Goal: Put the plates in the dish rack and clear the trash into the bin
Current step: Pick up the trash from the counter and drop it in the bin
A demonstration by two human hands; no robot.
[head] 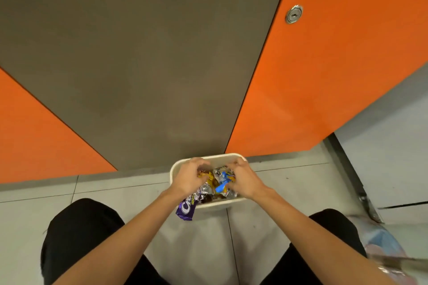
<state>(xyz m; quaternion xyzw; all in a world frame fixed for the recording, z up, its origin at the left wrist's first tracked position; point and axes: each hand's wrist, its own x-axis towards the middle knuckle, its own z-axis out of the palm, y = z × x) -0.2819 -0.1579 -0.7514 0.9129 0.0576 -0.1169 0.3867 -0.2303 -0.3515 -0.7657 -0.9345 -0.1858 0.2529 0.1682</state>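
Pale floor tiles (115,190) lie under my crouch, black-clad knees (78,227) on either side. Just beyond, my left hand (188,178) and right hand (243,180) sit over the cream bin (222,157), each with fingers curled round the crumpled wrappers (218,177) heaped inside it. Trouble sits at the near left rim: a purple wrapper (186,209) hangs mostly outside, and I judge that drawing my left hand away could drag it onto the floor. Behind stand a grey door (139,65) and an orange door (335,65) with a lock (294,14). No plates or rack show.
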